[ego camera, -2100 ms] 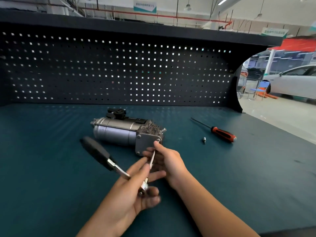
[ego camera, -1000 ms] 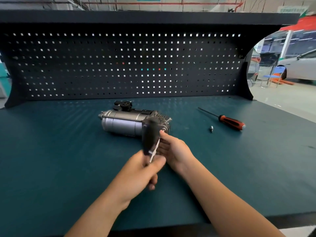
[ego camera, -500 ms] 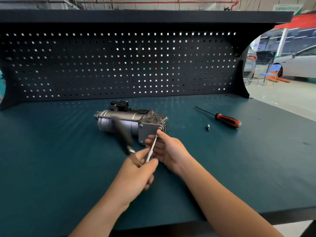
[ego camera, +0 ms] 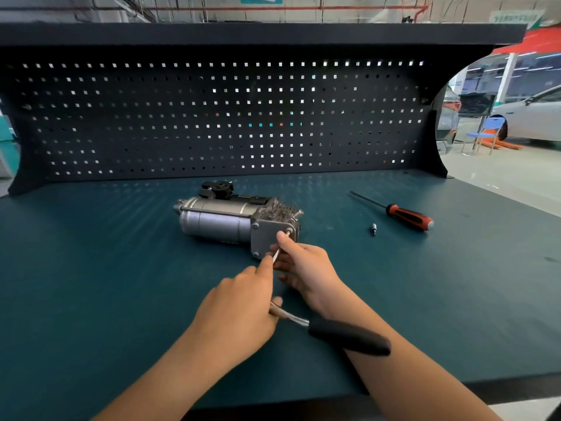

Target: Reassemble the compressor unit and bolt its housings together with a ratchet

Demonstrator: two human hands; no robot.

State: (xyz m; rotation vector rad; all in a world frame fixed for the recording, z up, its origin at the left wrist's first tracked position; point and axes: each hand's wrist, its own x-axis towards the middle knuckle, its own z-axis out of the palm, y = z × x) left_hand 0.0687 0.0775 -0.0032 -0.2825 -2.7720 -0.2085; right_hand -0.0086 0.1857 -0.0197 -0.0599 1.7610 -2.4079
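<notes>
I see the compressor lying on its side on the green bench, a little above the middle of the frame, its square end plate facing me. My right hand sits just below that plate, thumb and fingers closed on the thin extension bar that runs up to the plate's upper right bolt. My left hand is lower, centre frame, fingers curled around the ratchet near its head; the black handle sticks out to the right, across my right forearm. Whether the head is seated on the bar I cannot tell, as my left hand covers it. At the right of the frame a screwdriver with an orange and black grip lies on the bench, and a small bit lies near it, to its left. The pegboard fills the upper half.
</notes>
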